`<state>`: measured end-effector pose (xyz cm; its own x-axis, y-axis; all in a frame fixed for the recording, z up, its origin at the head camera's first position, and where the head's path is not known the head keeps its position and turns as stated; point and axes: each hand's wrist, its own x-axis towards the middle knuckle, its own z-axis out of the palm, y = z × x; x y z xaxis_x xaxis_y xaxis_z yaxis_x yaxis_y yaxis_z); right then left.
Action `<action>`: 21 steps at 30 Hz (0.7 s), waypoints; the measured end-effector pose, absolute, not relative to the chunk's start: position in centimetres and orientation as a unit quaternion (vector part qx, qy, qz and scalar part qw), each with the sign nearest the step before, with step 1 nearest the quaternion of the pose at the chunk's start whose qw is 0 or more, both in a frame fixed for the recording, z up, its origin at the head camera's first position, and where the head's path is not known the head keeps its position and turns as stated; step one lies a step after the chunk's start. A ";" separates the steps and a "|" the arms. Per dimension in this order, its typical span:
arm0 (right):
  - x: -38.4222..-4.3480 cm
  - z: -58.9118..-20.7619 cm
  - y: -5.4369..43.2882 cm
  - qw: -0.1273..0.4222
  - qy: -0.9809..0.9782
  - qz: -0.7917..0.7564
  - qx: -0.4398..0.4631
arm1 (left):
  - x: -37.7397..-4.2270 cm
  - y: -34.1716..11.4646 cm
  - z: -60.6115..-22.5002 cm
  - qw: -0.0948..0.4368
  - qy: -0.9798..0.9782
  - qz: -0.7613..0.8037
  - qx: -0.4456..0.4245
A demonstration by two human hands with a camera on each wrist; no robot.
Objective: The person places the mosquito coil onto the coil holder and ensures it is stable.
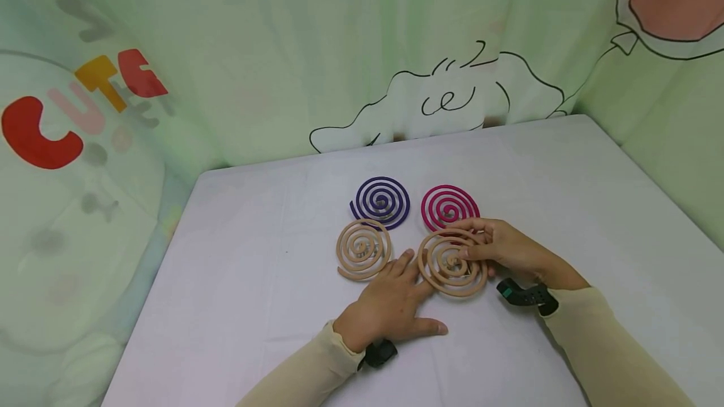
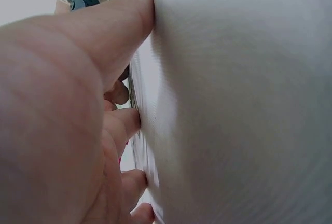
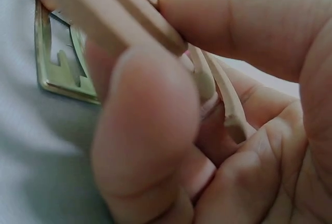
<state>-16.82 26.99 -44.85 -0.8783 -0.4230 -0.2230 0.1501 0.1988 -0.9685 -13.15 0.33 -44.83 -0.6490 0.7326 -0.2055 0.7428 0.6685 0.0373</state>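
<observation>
A tan mosquito coil (image 1: 453,262) is tilted in my right hand (image 1: 511,253), pinched between thumb and fingers at its right side. In the right wrist view its rings (image 3: 111,14) run between the thumb and fingers, with a flat gold metal stand (image 3: 67,86) on the cloth beyond them. My left hand (image 1: 390,303) lies palm down, fingers spread, fingertips at the tabletop. Its index finger reaches beneath the tilted coil's left edge. Another tan coil (image 1: 361,246) sits just beyond the left fingertips, a bit of metal showing under its middle.
Behind the tan coils lie a purple coil (image 1: 381,201) and a pink coil (image 1: 450,212), the pink one partly covered by the right hand. All are on a white-clothed table (image 1: 237,281). A printed curtain (image 1: 271,55) hangs along the back and sides.
</observation>
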 end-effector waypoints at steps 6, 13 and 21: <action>-16.8 -44.7 26.9 0.228 0.738 -0.627 -0.104 | -13.2 0.3 -44.9 0.104 0.908 -0.023 0.406; -16.9 -45.0 27.0 0.222 0.743 -0.623 -0.100 | -13.1 0.3 -44.8 0.099 0.908 -0.028 0.407; -17.0 -45.1 27.0 0.224 0.743 -0.621 -0.106 | -13.1 0.3 -44.6 0.094 0.907 -0.028 0.409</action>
<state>-16.96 26.97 -45.11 -0.8769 -0.4364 -0.2017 0.1212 0.2052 -0.9712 -13.05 0.30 -44.64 -0.6482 0.7363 -0.1940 0.7470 0.6644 0.0256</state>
